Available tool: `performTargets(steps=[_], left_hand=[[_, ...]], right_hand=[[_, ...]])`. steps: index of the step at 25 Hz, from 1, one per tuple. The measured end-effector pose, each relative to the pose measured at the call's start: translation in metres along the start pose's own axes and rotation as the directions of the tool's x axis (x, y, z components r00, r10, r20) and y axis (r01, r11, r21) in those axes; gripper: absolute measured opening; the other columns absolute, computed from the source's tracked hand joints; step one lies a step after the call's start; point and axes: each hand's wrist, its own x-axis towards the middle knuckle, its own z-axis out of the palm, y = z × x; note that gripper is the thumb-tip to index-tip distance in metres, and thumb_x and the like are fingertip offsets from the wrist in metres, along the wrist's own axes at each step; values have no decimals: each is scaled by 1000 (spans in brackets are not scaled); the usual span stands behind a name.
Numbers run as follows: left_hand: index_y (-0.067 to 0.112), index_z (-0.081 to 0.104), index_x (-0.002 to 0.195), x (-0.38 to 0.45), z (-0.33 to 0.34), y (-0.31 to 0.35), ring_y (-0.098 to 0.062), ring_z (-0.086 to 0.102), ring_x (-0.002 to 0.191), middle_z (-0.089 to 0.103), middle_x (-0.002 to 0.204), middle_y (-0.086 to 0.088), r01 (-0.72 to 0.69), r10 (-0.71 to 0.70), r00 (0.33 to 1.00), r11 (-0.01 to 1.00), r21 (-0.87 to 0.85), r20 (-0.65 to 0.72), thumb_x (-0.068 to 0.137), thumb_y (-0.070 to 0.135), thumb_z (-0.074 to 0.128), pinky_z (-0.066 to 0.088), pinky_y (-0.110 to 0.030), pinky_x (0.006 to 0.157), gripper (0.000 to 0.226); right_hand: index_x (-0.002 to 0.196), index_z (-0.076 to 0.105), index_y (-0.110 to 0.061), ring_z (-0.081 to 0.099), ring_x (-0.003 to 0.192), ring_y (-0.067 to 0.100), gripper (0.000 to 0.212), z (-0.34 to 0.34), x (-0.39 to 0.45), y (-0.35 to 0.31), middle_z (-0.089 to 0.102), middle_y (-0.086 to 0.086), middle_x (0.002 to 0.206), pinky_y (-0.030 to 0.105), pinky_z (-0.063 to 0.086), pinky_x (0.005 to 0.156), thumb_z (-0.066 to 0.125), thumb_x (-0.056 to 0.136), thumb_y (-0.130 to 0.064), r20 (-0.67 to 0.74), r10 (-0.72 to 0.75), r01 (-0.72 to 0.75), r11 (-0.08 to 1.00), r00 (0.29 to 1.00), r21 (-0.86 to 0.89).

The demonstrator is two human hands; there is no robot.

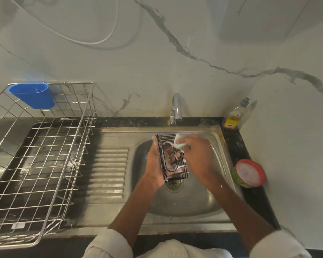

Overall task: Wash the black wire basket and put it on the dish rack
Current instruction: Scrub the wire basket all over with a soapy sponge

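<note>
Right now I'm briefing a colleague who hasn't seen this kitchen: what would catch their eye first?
First, the two hands over the sink: the left hand holds the soapy black wire basket while the right hand rubs it with a pale sponge. Next, the big wire dish rack on the left, with a blue cup hung at its back.

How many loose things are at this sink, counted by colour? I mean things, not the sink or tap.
Black: 1, wire basket
Blue: 1, cup
Pale green: 1, sponge
Silver: 1, dish rack
Yellow label: 1, bottle
Red rim: 1, soap tub
Total: 6
</note>
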Motion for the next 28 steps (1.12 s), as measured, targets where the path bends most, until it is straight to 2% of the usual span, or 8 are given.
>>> performTargets(steps=[2,5,9,12,15,18,21,28], left_hand=[[12,76,122,2,0,2,-35,71,103,72,119,-16,13,-13,1000,1000,1,-4,96,86,37,51,-50,99,87],[14,70,139,6,0,-7,-41,65,124,69,135,-19,3,-2,1000,997,80,-7,95,87,41,47,-54,112,89],[10,63,146,6,10,-18,-35,69,114,71,130,-19,17,-14,1000,989,145,-18,98,82,42,56,-51,97,88],[12,65,143,6,9,-14,-37,64,124,69,138,-21,-23,24,1000,994,106,-12,102,77,40,51,-55,108,81],[12,73,131,5,6,-5,-33,69,106,72,122,-19,-4,4,1000,1000,26,-8,102,77,41,54,-50,97,79],[11,72,134,4,7,-2,-34,68,116,70,129,-20,-42,42,999,999,14,5,105,72,41,50,-53,106,74],[7,69,134,5,6,1,-31,70,100,71,118,-17,5,-5,1000,1000,-13,7,100,79,40,54,-48,93,85],[15,79,110,5,16,17,-28,79,89,80,107,-13,-57,45,992,994,-95,-122,99,84,25,62,-40,76,88]], right_hand=[[96,81,-20,67,83,0,32,-3,-32,5,76,-7,97,1,43,71,72,81,7,69,-45,42,999,997,33],[96,81,-20,67,78,-3,24,-13,-8,9,77,-8,95,9,51,71,72,85,0,101,94,-106,987,991,123],[99,80,-17,62,69,-2,22,2,45,-13,79,0,96,0,41,54,69,88,-2,16,131,-132,989,991,65],[92,82,-18,62,71,-4,23,13,56,-26,78,-2,91,2,42,68,70,84,0,100,32,-42,994,994,97],[91,81,-17,62,74,-3,26,14,59,-25,78,-2,94,10,48,72,69,82,4,54,97,-103,987,994,123],[84,80,-14,65,76,0,23,15,48,-30,75,-3,89,16,53,79,69,82,7,127,-15,-16,970,992,241],[90,78,-11,60,71,-3,23,9,52,-17,74,1,95,8,47,68,67,84,8,58,22,-31,986,998,162],[103,79,-13,63,87,1,31,8,-15,-10,76,0,107,-5,38,71,68,84,8,-1,-30,30,997,1000,66]])
